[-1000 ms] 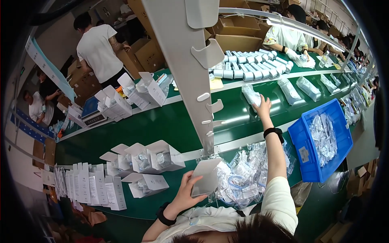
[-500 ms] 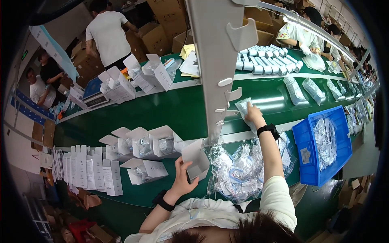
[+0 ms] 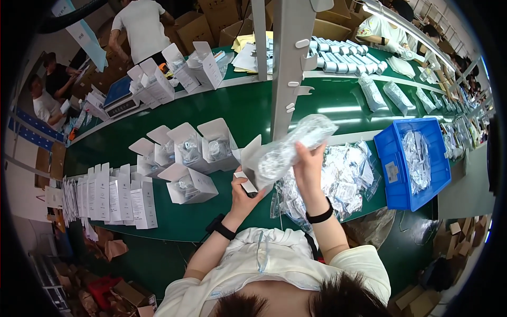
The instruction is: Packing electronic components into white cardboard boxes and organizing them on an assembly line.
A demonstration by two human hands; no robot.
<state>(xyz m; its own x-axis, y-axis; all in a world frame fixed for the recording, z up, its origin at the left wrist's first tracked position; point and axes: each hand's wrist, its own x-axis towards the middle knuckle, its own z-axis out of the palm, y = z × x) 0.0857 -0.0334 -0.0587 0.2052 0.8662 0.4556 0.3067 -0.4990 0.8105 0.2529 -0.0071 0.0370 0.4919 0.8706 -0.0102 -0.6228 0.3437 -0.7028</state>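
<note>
My left hand (image 3: 244, 191) grips an open white carton (image 3: 252, 168) by its lower edge, mouth tilted toward the right. My right hand (image 3: 309, 164) holds a clear plastic bag with a wrapped part (image 3: 293, 146), its lower end at the carton's mouth. Both are raised above the green table (image 3: 185, 222). Just to the right lies a heap of similar clear bags (image 3: 343, 177).
Several open white cartons with bagged parts (image 3: 193, 150) stand to the left, beside a row of flat folded cartons (image 3: 108, 198). A blue bin of bags (image 3: 414, 161) sits at right. A grey post (image 3: 289, 63) rises ahead. Other people work across the belt.
My right hand drew back from the belt with a bagged part and brought it to the carton. My left hand lifted the carton toward the middle.
</note>
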